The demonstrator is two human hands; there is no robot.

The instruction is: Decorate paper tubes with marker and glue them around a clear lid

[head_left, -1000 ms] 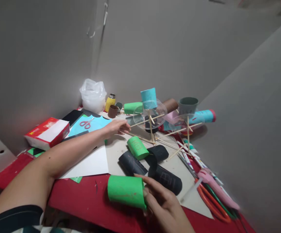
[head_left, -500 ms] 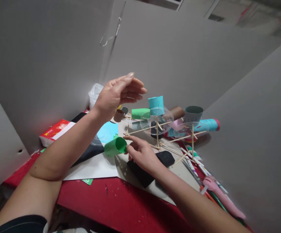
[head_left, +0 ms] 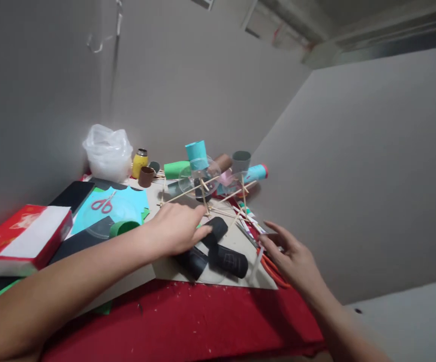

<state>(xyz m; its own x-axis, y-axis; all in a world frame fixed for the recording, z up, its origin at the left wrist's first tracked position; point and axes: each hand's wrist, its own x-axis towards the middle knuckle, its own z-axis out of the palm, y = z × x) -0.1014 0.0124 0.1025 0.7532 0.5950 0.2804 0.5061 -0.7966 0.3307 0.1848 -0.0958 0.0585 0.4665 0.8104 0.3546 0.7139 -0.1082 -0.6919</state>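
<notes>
Find the black tubes (head_left: 233,261) on the pale board (head_left: 164,271) near the front of the red surface (head_left: 202,322), lying on their sides in a loose cluster. Holds the left hand (head_left: 182,229) palm-down over this cluster, thumb extended toward one tube; impossible to make out any pinch or contact, given the hidden fingertips. Curves the right hand (head_left: 291,251) loosely at the upper end of a pale translucent stick (head_left: 257,264), thumb and fingers slightly apart; impossible to say whether gripping it.

Judging by the look of rolled paper or card, probably weighs very little and dents or flattens under a hard squeeze. Expect a dry, non-slippery skin and some rolling on the board. Best taken lightly around the middle of a tube, or pinched by the wall at an open end. Steer clear of the thin wooden sticks (head_left: 182,194) just behind; likely fragile at the joints.
</notes>
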